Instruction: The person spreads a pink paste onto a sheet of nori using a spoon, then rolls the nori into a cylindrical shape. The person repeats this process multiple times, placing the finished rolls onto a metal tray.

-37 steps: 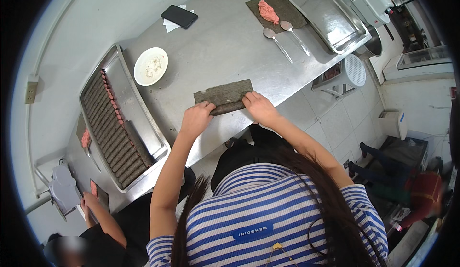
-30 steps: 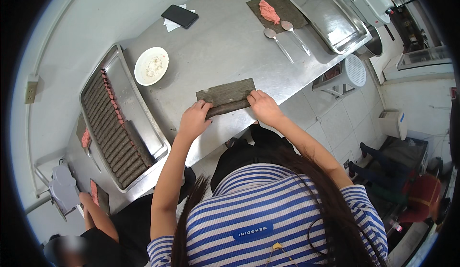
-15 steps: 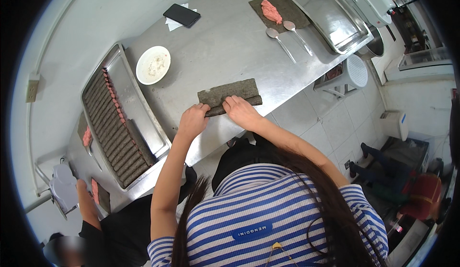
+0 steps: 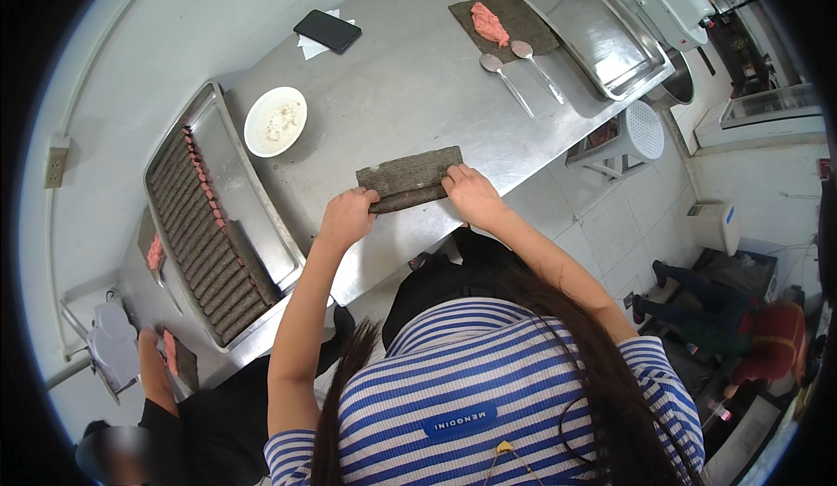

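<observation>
A dark green seaweed sheet (image 4: 410,165), its near edge rolled into a tube, lies near the front edge of the steel table. At the left end of the tube, my left hand (image 4: 350,216) is closed with its fingertips pinching the seaweed. My right hand (image 4: 472,194) grips the opposite end, fingers bent over it. The far part of the sheet is still flat. What is inside the tube is hidden. To the left, a metal tray (image 4: 228,159) holds several seaweed rolls (image 4: 209,251) in a row, pink filling showing at their ends.
A white bowl (image 4: 253,129) with pale residue stands beyond my left hand. Farther back lie a black phone (image 4: 327,31), two spoons (image 4: 514,89) and another seaweed sheet (image 4: 527,20) with pink paste (image 4: 490,24). A second tray (image 4: 602,37) sits far right. A co-worker's arm (image 4: 157,377) is lower left.
My right hand has slid right from the middle of the seaweed tube to its right end. My left hand stays at the left end.
</observation>
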Demonstrator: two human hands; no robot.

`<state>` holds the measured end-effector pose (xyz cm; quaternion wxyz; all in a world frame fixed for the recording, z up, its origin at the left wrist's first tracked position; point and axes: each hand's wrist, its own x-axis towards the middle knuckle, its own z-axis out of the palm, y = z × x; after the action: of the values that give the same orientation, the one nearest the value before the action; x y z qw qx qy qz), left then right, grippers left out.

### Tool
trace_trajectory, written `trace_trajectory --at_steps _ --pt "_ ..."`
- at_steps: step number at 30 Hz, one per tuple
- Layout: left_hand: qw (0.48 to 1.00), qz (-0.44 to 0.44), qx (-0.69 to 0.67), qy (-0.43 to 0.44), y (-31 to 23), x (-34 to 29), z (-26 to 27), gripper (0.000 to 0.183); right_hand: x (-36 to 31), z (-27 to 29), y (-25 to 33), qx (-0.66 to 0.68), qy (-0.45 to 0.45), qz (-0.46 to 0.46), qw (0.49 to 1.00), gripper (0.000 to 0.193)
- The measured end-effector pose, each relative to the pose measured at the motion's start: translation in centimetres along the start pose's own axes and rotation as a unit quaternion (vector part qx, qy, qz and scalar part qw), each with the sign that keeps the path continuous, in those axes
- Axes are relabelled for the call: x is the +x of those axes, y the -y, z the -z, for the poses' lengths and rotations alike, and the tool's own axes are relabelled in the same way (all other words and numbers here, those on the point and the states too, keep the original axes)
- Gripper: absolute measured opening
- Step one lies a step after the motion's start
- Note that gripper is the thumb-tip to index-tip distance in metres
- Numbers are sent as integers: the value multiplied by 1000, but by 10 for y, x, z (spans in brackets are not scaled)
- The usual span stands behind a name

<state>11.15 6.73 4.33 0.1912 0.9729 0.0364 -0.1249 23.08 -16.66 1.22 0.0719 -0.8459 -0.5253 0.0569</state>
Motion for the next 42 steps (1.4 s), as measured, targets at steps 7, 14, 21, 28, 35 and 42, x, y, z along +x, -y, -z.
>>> trace_trajectory --at_steps 7,14,21,28,35,42 --pt "996 -71 28 -51 -21 11 -11 31 3 -3 8 21 -68 43 997 17" --pt "1000 -21 -5 1 -29 14 -9 28 10 -17 17 30 -77 71 994 18" --pt "999 9 -48 -20 -25 12 -10 28 18 -8 30 34 -144 111 983 19" --pt "995 4 -98 1 -13 21 -1 35 31 -20 38 15 -132 140 981 21" --pt "996 -34 22 -76 -20 9 -21 34 34 -24 38 -4 -116 130 985 19" --pt "996 -30 21 -84 -22 10 -24 24 20 -17 21 3 -78 79 994 22"
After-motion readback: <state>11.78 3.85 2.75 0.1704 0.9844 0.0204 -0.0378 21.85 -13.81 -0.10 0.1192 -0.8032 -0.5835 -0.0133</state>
